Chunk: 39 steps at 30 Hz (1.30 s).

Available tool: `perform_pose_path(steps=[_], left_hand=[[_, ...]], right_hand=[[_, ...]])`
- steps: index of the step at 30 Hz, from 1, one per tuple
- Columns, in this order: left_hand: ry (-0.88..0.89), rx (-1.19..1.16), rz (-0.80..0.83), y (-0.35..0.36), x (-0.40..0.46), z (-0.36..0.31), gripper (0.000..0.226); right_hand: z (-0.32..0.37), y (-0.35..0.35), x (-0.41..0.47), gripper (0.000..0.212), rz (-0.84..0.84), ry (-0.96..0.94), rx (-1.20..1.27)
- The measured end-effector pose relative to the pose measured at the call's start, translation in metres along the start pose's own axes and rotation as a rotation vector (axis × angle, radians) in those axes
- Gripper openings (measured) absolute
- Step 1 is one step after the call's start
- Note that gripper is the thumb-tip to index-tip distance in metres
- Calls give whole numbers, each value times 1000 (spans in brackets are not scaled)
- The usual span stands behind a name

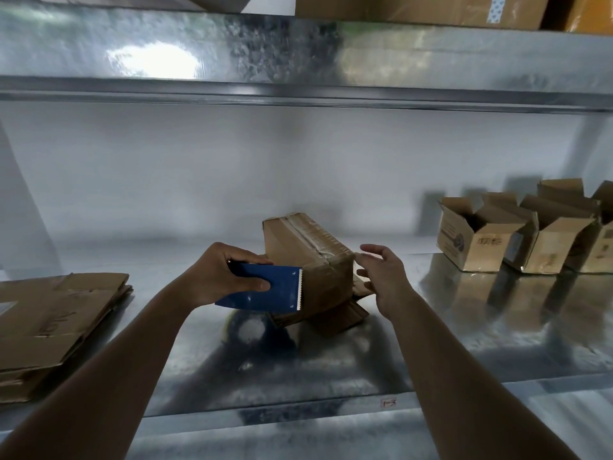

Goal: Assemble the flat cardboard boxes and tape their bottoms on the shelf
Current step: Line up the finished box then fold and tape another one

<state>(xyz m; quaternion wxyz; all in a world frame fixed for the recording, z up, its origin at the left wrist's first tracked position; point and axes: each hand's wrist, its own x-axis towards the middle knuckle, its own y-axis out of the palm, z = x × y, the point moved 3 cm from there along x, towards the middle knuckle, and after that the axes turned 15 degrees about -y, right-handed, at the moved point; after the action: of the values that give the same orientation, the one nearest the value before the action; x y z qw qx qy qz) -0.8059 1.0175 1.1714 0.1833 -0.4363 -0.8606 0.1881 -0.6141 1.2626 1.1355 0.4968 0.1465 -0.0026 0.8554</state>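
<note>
A small cardboard box point(298, 247) stands upside down in the middle of the metal shelf point(464, 333), with clear tape running along its upward-facing bottom seam. My left hand point(219, 277) grips a blue tape dispenser point(265, 290), whose toothed blade touches the box's near end. My right hand point(384, 277) hovers just right of the box, fingers spread and holding nothing. The box's open flaps point(338, 317) splay out beneath it on the shelf.
A stack of flat cardboard boxes point(56, 323) lies at the left of the shelf. Three assembled boxes with open tops point(477, 234) stand at the right. An upper shelf point(298, 91) carries larger boxes point(421, 8) overhead.
</note>
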Motion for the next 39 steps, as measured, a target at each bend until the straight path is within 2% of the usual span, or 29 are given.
perform_pose_path(steps=[2,5,8,13,16,18,25,32,39], left_hand=[[-8,-5,-5,1,1,0,40],[-10,-14,-16,2,1,1,41],[-9,-17,-17,2,0,1,41],[-3,-21,-28,3,-3,-1,40],[0,-38,-28,4,-7,-2,41],[17,-34,-33,6,-10,-4,42],[20,-86,-193,-10,-30,2,43],[-40,-99,-329,-12,-41,6,39],[-219,-37,-444,-22,-51,24,36]], right_hand=[[3,0,-3,17,-101,-164,-78],[10,6,-11,10,-123,-429,-348],[12,13,-17,18,-119,-698,-555],[4,33,-24,33,165,-857,-863],[4,44,-28,46,389,-1032,-1002],[1,46,-28,53,516,-1009,-998],[-3,39,-29,71,514,-977,-967],[-3,47,-28,67,475,-924,-930],[6,53,-34,58,424,-878,-891]])
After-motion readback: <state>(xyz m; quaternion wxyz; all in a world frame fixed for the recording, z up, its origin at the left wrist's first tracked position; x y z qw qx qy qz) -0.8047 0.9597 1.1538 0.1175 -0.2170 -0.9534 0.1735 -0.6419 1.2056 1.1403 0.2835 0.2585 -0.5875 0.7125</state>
